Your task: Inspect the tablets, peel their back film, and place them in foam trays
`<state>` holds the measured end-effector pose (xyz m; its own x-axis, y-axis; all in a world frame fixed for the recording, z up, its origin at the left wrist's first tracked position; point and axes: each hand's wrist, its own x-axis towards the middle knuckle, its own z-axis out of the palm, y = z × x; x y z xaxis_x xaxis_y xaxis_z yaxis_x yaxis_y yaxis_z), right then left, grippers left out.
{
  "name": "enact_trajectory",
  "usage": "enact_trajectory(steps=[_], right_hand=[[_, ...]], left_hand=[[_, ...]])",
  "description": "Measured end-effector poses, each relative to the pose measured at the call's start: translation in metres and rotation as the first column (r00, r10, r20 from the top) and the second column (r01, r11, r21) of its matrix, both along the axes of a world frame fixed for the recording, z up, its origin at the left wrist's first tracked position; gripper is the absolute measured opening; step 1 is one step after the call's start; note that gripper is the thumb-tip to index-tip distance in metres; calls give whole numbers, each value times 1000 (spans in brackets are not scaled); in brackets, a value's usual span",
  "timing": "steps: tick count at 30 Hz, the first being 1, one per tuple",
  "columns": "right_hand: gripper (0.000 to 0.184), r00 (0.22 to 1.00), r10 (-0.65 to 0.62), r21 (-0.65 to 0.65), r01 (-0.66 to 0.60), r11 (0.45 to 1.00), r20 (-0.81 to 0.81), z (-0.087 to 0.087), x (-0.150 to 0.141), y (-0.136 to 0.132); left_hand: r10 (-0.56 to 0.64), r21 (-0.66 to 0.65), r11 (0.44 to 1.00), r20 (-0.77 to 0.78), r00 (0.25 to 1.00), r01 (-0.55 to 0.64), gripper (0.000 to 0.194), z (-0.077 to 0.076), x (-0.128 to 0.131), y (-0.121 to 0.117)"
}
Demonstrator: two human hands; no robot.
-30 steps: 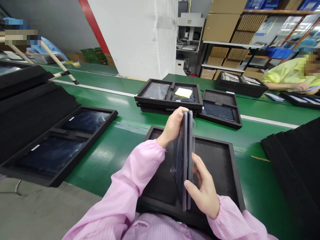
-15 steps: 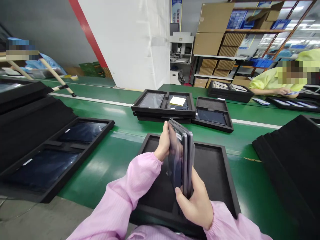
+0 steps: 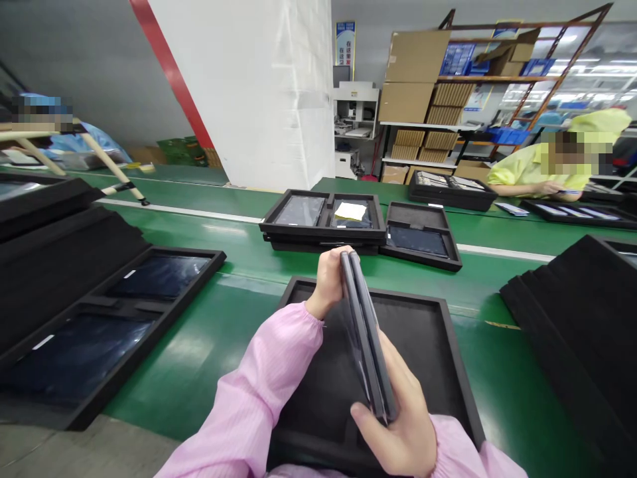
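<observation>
I hold two thin dark tablets stacked face to face and standing on edge above an empty black foam tray. My left hand grips their far end, fingers wrapped round it. My right hand grips their near end, thumb over the edge. A clear film hangs from the left tablet. The tray lies on the green conveyor belt right in front of me.
A black tray with two dark tablets lies at the left beside stacked black foam. Stacked trays and a single tray sit farther on the belt. More black foam lies right. A person in yellow works at far right.
The tablets have tilted from nearly upright toward the right, their near end lowered toward me. My view has lifted a little; both hands keep their grip.
</observation>
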<state>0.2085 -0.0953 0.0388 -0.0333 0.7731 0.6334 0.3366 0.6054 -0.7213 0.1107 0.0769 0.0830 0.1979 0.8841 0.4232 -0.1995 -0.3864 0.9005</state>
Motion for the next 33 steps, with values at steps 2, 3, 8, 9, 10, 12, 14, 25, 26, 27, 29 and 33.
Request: enact_trajectory(steps=[2, 3, 8, 9, 10, 12, 14, 25, 26, 27, 29, 33], right_hand=[[71, 999, 28, -6, -29, 1000, -17, 2, 1, -1], [69, 999, 43, -12, -43, 999, -33, 3, 2, 0], [58, 993, 18, -58, -25, 998, -115, 6, 4, 3], [56, 990, 3, -71, -13, 997, -139, 5, 5, 3], [54, 985, -15, -89, 0, 996, -172, 2, 5, 4], [50, 958, -84, -131, 50, 990, -273, -6, 7, 4], [47, 907, -181, -190, 115, 975, -380, -18, 9, 6], [49, 657, -421, -351, 244, 904, -626, -25, 10, 16], [49, 652, -397, -341, 219, 914, -646, -20, 11, 17], [48, 652, -352, -325, 167, 931, -672, -13, 14, 18], [43, 638, -237, -297, 14, 955, -733, 2, 20, 21], [32, 581, -194, -353, -173, 920, -790, 26, 36, 25]], left_hand=[[10, 123, 992, 3, 1000, -10, 76, 5, -3, -1], [14, 157, 987, -1, 1000, -14, 76, 6, -4, -1], [-21, 143, 989, -53, 998, 28, 76, 4, 4, 6], [-16, 156, 987, -59, 998, 25, 76, 4, 8, 8], [-9, 173, 985, -66, 998, 20, 75, 4, 12, 10], [-1, 197, 980, -85, 996, 18, 73, 6, 21, 14], [-10, 202, 979, -105, 994, 31, 71, 8, 29, 16], [-9, 202, 978, -169, 986, 44, 67, 8, 47, 20], [-6, 204, 978, -174, 985, 42, 67, 8, 47, 20], [0, 209, 977, -180, 984, 38, 66, 8, 47, 20], [17, 221, 975, -201, 980, 28, 65, 9, 46, 19], [46, 248, 969, -263, 964, 22, 60, 10, 46, 17]])
